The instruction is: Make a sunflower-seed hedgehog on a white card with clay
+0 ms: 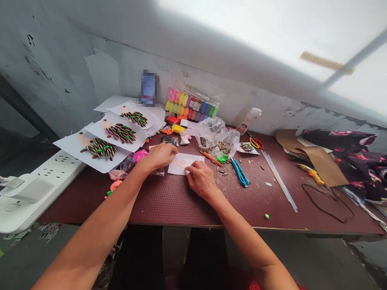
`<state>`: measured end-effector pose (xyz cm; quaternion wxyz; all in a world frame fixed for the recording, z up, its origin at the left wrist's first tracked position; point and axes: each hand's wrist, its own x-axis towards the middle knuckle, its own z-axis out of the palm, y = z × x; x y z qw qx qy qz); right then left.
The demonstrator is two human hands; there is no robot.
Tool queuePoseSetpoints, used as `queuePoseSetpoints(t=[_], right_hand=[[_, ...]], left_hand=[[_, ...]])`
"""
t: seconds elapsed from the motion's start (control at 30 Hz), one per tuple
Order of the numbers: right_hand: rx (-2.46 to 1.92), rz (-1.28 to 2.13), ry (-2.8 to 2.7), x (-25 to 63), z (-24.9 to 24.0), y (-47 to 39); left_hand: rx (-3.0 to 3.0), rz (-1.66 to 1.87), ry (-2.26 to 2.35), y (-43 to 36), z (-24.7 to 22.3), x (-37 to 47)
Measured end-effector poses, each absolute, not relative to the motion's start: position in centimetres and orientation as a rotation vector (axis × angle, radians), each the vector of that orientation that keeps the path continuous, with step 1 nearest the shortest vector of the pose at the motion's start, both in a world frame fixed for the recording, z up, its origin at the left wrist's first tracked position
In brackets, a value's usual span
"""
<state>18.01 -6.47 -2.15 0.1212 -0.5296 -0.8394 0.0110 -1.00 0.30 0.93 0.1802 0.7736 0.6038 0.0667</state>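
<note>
A small white card [175, 168] lies on the dark red table with a flat pale peach shape [181, 162] on it. My left hand [162, 156] is at the card's upper left, its fingers bent together; what they hold, if anything, is too small to tell. On the card's right side rests my right hand [201, 177], thumb and fingertips close together at the peach shape's edge. Just beyond is a clear plastic bag of striped seeds [224, 146], with an orange pen-like tool [212, 159] and a teal cutter [240, 173] beside it.
Left: papers with seed hedgehogs [101, 149] and a white power strip [57, 169]. Back: packs of coloured clay [192, 105] and a white bottle [249, 120]. Right: scissors [256, 142], clear sticks [279, 181], a yellow glue gun [313, 174] with its cord, and flowered cloth [359, 161].
</note>
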Motion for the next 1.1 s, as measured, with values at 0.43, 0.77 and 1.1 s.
queuePoseSetpoints(t=[0.43, 0.77, 1.1], right_hand=[[-1.625, -0.045, -2.589, 17.6, -1.4, -6.8], [-1.556, -0.236, -2.699, 17.1, -2.1, -7.7], [-1.51, -0.237, -2.596, 17.6, -2.7, -8.2]], left_hand=[[2.208, 0.145, 1.689, 0.3, 1.1, -1.1], [2.204, 0.141, 1.699, 0.3, 1.1, -1.0], [2.214, 0.159, 1.7, 0.4, 0.7, -1.1]])
